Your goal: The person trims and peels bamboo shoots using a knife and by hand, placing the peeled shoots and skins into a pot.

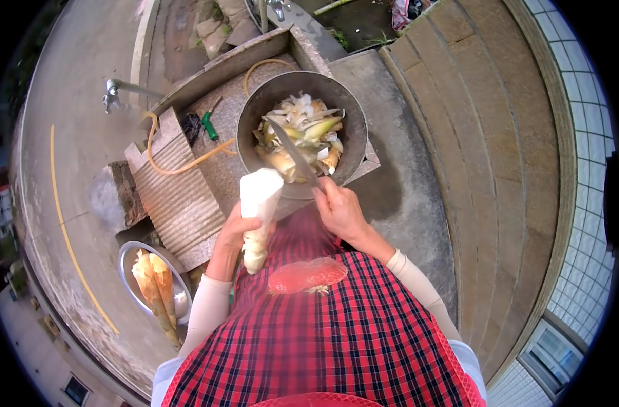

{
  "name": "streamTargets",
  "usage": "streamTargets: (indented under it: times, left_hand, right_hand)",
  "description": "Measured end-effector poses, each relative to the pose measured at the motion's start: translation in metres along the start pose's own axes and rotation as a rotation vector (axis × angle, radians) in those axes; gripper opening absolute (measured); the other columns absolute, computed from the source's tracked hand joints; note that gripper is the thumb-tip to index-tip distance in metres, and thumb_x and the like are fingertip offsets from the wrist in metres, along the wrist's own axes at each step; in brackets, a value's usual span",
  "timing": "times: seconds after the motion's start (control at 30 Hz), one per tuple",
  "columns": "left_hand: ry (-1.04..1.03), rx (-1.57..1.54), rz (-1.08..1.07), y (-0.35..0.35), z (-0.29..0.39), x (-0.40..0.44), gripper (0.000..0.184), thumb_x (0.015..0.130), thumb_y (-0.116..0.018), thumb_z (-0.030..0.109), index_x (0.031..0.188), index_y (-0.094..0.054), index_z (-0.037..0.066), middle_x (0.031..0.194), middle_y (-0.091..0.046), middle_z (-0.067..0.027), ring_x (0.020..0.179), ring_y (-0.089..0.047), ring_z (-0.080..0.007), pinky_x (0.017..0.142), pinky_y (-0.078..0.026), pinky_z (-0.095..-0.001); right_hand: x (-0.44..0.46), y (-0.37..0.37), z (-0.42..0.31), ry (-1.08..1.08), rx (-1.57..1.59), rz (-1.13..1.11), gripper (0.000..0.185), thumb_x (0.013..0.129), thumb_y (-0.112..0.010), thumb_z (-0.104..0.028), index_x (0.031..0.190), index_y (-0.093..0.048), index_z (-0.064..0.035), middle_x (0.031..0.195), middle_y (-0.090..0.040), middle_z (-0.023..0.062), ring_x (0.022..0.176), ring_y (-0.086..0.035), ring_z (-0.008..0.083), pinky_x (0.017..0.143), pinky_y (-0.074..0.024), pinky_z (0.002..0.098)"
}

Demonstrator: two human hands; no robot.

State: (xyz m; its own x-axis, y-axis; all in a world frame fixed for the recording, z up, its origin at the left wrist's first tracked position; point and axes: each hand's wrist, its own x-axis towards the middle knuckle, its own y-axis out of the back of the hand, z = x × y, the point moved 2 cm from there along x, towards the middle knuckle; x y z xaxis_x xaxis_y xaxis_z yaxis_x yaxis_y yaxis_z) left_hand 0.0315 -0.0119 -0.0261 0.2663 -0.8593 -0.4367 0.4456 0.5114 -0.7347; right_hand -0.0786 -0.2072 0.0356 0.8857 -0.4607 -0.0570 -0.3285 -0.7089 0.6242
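My left hand (236, 234) is closed around a peeled bamboo shoot (260, 193), pale and thick, its broad end pointing away from me and its narrow knobbly end towards my apron. In my right hand (343, 211) is a knife (294, 152), gripped near its handle, with the blade slanting up and left over a large metal pot (245, 125). Peelings and pale shoot pieces (309, 129) lie inside the pot. The blade is apart from the bamboo shoot. My right fingers cover most of the handle.
A metal bowl (127, 261) at lower left holds unpeeled bamboo shoots (153, 281). An orange hose (180, 169) runs from a tap (112, 95) across the stone sink (201, 78), beside a ribbed washboard slab (173, 193). A green-handled tool (209, 126) lies there. Stone steps (486, 136) rise at right.
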Motion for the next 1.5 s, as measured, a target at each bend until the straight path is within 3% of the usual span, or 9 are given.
streamTargets:
  times: [0.27, 0.47, 0.73, 0.83, 1.0, 1.1, 1.2, 1.27, 1.5]
  left_hand:
    - [0.022, -0.475, -0.118, -0.020, -0.006, 0.003, 0.086, 0.069, -0.075, 0.042, 0.131, -0.033, 0.000, 0.083, -0.047, -0.0102, 0.061, -0.048, -0.0160, 0.051, -0.044, -0.0248]
    - [0.044, -0.737, -0.141, -0.010, -0.020, 0.008, 0.085, 0.073, -0.072, 0.046, 0.131, -0.032, -0.002, 0.086, -0.044, -0.0084, 0.064, -0.044, -0.0142, 0.053, -0.041, -0.0236]
    - [-0.123, -0.783, 0.057, 0.009, -0.010, 0.001, 0.072, 0.081, -0.062, 0.046, 0.128, -0.037, -0.002, 0.096, -0.051, -0.0131, 0.076, -0.052, -0.0201, 0.065, -0.048, -0.0293]
    - [-0.259, -0.687, 0.152, 0.030, -0.011, -0.012, 0.058, 0.087, -0.054, 0.041, 0.124, -0.041, -0.002, 0.099, -0.056, -0.0174, 0.079, -0.057, -0.0264, 0.066, -0.053, -0.0371]
    - [-0.353, -0.577, 0.397, 0.059, -0.026, -0.054, 0.052, 0.087, -0.055, 0.041, 0.116, -0.044, -0.001, 0.094, -0.057, -0.0172, 0.078, -0.058, -0.0274, 0.066, -0.054, -0.0376]
    - [-0.382, -0.563, 0.526, 0.057, -0.036, -0.068, 0.048, 0.088, -0.054, 0.038, 0.113, -0.047, -0.002, 0.093, -0.057, -0.0161, 0.077, -0.058, -0.0262, 0.067, -0.054, -0.0365]
    - [-0.383, -0.568, 0.595, 0.052, -0.052, -0.074, 0.046, 0.088, -0.053, 0.037, 0.112, -0.048, -0.001, 0.092, -0.059, -0.0156, 0.076, -0.060, -0.0257, 0.066, -0.054, -0.0363]
    - [-0.374, -0.586, 0.636, 0.052, -0.065, -0.076, 0.045, 0.089, -0.053, 0.037, 0.112, -0.049, -0.001, 0.092, -0.060, -0.0154, 0.074, -0.060, -0.0256, 0.065, -0.054, -0.0365]
    - [-0.324, -0.586, 0.749, 0.034, -0.092, -0.072, 0.043, 0.089, -0.052, 0.037, 0.111, -0.049, 0.000, 0.089, -0.058, -0.0145, 0.073, -0.059, -0.0249, 0.062, -0.053, -0.0351]
  right_hand:
    - [-0.002, -0.007, 0.002, -0.093, 0.004, -0.032, 0.014, 0.087, -0.052, -0.013, 0.094, -0.053, -0.0011, 0.063, -0.057, 0.0196, 0.058, -0.057, 0.0385, 0.052, -0.0422, 0.0472]
    - [0.002, -0.009, -0.015, 0.156, -0.073, 0.106, 0.016, 0.086, -0.055, -0.008, 0.097, -0.052, 0.0032, 0.064, -0.055, 0.0222, 0.057, -0.057, 0.0373, 0.050, -0.0405, 0.0417]
    - [-0.002, -0.008, 0.035, -0.136, 0.062, -0.074, 0.020, 0.087, -0.053, -0.015, 0.096, -0.055, 0.0019, 0.066, -0.057, 0.0236, 0.063, -0.057, 0.0425, 0.055, -0.0425, 0.0476]
    - [0.006, 0.014, 0.057, -0.054, 0.028, 0.029, 0.017, 0.090, -0.053, -0.012, 0.077, -0.049, -0.0008, 0.050, -0.049, 0.0043, 0.043, -0.048, 0.0116, 0.042, -0.0372, 0.0291]
    - [0.029, 0.062, 0.105, -0.148, 0.067, 0.183, 0.020, 0.092, -0.051, -0.014, 0.076, -0.045, -0.0037, 0.052, -0.049, 0.0018, 0.041, -0.046, 0.0088, 0.037, -0.0363, 0.0255]
    - [0.046, 0.068, 0.134, -0.181, -0.029, -0.098, 0.019, 0.092, -0.051, -0.014, 0.077, -0.044, -0.0034, 0.052, -0.049, 0.0016, 0.041, -0.046, 0.0087, 0.037, -0.0364, 0.0254]
    - [0.060, 0.058, 0.143, -0.197, -0.059, -0.291, 0.018, 0.091, -0.052, -0.015, 0.080, -0.047, -0.0023, 0.055, -0.051, 0.0036, 0.041, -0.047, 0.0104, 0.038, -0.0407, 0.0251]
    - [0.076, 0.062, 0.087, -0.528, 0.117, -0.484, 0.028, 0.084, -0.054, -0.018, 0.092, -0.051, 0.0088, 0.070, -0.059, 0.0234, 0.066, -0.060, 0.0403, 0.062, -0.0491, 0.0433]
    - [0.122, -0.004, 0.090, -0.216, -0.336, -0.658, 0.024, 0.079, -0.051, -0.012, 0.081, -0.062, 0.0088, 0.085, -0.060, 0.0315, 0.082, -0.060, 0.0442, 0.074, -0.0490, 0.0457]
